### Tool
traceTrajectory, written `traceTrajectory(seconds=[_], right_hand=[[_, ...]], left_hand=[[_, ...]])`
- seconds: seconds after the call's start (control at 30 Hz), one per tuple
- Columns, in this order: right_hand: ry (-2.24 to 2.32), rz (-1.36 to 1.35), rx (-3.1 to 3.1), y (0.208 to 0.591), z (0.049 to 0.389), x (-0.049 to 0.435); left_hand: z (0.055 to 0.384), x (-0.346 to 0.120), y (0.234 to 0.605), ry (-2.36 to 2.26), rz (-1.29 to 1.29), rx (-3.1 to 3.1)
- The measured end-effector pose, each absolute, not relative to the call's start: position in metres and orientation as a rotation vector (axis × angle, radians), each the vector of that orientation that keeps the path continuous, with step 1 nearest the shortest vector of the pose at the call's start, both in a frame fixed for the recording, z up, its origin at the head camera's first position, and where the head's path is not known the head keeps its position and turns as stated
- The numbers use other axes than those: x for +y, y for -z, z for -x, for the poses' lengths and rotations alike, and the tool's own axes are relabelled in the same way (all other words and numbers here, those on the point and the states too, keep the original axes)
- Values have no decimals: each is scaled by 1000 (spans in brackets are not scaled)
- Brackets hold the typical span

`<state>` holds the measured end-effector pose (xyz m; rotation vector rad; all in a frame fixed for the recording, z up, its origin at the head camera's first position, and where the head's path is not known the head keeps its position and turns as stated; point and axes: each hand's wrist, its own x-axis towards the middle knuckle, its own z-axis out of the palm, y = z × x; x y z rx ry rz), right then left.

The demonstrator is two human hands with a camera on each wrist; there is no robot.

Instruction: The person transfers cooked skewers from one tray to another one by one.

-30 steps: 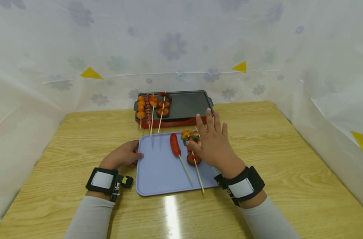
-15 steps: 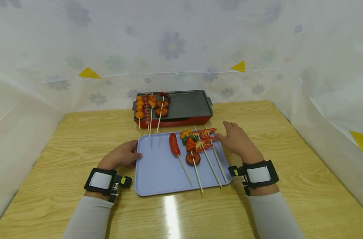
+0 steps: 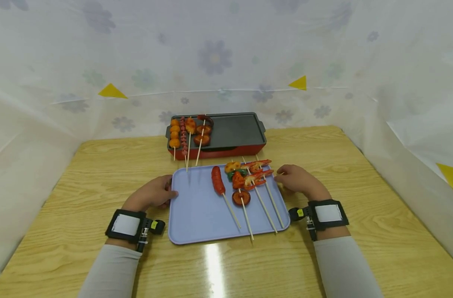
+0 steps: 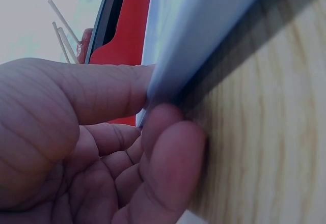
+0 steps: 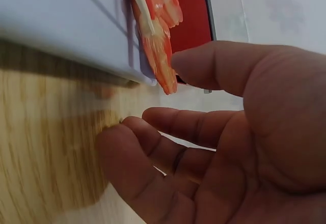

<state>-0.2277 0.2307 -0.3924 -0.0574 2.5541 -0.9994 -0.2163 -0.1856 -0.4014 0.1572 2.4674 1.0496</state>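
Note:
A lilac tray (image 3: pixel 196 219) lies on the table, bearing a red sausage skewer (image 3: pixel 218 181), a skewer with a mushroom slice (image 3: pixel 241 198) and two prawn skewers (image 3: pixel 257 181). My left hand (image 3: pixel 151 193) pinches the tray's left edge. In the left wrist view, its thumb (image 4: pixel 114 89) presses the rim while the fingers tuck underneath. Beside the tray's right edge is my right hand (image 3: pixel 299 181), its fingers bent and held apart from the thumb. The right wrist view shows the rim and a prawn (image 5: pixel 160 56) near that thumb (image 5: pixel 204 66), with nothing gripped.
Behind the tray stands a red tabletop grill with a dark plate (image 3: pixel 235 130). On its left part lie several skewers, among them orange balls (image 3: pixel 174 134) and mushroom slices (image 3: pixel 202 140). Some sticks overhang the grill's front toward the tray. A patterned curtain (image 3: pixel 215 58) hangs behind.
My right hand has moved from above the skewers, fingers spread, rightward and then down beside the tray's right edge, its fingers now bent. The left hand stays at the left edge.

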Motion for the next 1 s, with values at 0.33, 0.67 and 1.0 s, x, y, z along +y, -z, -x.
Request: traceTrajectory(seconds=[0.33,0.67,1.0], right_hand=[[1119,-13,2443,399,231,222],[1176,17,2395,404,231,225],[1209,58,2390,408,231,228]], left_hand=[[217,-185,399,-1032,-149,2476],[217,-184,399,-1029,-165,2479],[219,-185,403,-1033,-170,2479]])
